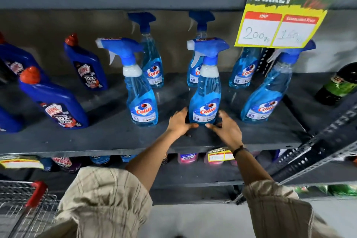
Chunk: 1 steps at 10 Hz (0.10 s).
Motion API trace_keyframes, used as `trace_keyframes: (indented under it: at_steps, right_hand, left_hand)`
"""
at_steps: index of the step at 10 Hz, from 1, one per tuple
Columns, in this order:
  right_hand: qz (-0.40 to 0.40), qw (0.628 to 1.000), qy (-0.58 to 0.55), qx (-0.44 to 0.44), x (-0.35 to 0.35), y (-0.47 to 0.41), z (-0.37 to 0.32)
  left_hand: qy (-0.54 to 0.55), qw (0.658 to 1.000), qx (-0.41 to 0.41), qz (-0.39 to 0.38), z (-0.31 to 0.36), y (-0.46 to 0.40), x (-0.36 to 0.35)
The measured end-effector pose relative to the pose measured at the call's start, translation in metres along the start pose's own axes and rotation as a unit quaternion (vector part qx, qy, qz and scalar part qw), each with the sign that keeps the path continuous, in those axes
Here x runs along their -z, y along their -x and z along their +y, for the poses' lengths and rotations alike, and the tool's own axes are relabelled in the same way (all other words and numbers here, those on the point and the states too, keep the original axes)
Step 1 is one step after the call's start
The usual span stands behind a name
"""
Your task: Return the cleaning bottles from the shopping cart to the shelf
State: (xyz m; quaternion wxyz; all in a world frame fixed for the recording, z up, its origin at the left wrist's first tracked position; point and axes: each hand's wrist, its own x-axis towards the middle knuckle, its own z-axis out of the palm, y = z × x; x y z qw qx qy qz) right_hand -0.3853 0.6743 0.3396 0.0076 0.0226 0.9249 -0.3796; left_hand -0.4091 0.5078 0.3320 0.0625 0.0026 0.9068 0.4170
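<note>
I am setting a blue spray bottle [205, 100] upright on the shelf [108, 137]. My left hand [180, 120] and right hand [227, 127] cup its bottom. Next I should let go and reach into the cart [25, 205].

Dark grey shelf [116, 137], six upright blue spray bottles [142, 91], dark blue cleaner bottles [56, 102] at left

Dark grey metal shelving [119, 137] against dull brown-grey back wall [48, 25]. Perforated steel upright [316, 147] slants at right. Yellow-green price sign [280, 25] hangs from upper shelf edge. Pale grey floor [193, 220] below. Dim, even light.
</note>
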Motion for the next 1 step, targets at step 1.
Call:
trace_keyframes:
  at_steps: [1]
  right_hand:
    - [0.02, 1.0, -0.014, 0.0, -0.0017, 0.007, -0.0035]
  left_hand:
    - [0.023, 1.0, -0.009, 0.006, 0.0022, 0.0099, 0.0034]
